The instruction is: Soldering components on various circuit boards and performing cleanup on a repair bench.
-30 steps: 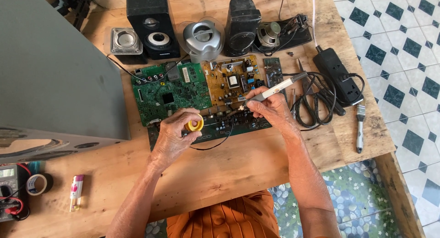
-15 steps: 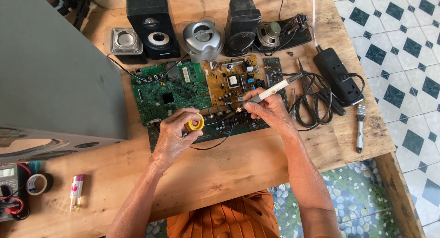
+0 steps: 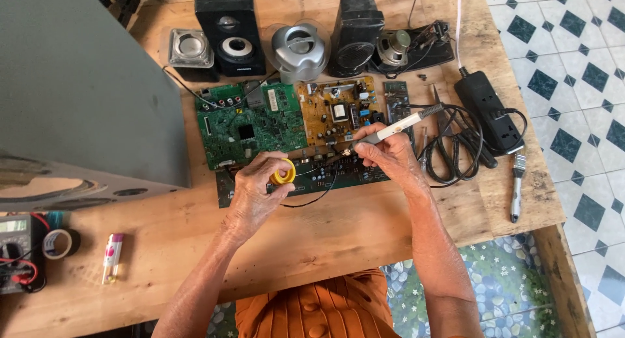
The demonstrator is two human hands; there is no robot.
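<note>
My left hand [image 3: 257, 191] grips a small yellow spool of solder wire [image 3: 284, 175] over a dark circuit board [image 3: 312, 177] on the wooden table [image 3: 338, 227]. A thin strand runs from the spool toward the right. My right hand [image 3: 385, 155] holds a white soldering iron [image 3: 398, 126] like a pen, its tip down on the dark board's upper edge. Behind lie a green circuit board [image 3: 250, 126] and a yellow-brown circuit board [image 3: 335, 113].
Black speakers [image 3: 229, 28], a silver speaker [image 3: 299, 50] and loose speaker drivers line the back. A black power strip [image 3: 485, 110] and coiled cables [image 3: 456, 142] lie right, with a brush [image 3: 517, 185]. A grey panel [image 3: 78, 90] fills the left; a multimeter [image 3: 16, 250], tape roll [image 3: 57, 242] and lighter [image 3: 112, 256] sit below.
Both hands stay nearly in place over the dark board. The soldering iron's tip has shifted slightly along the board's edge.
</note>
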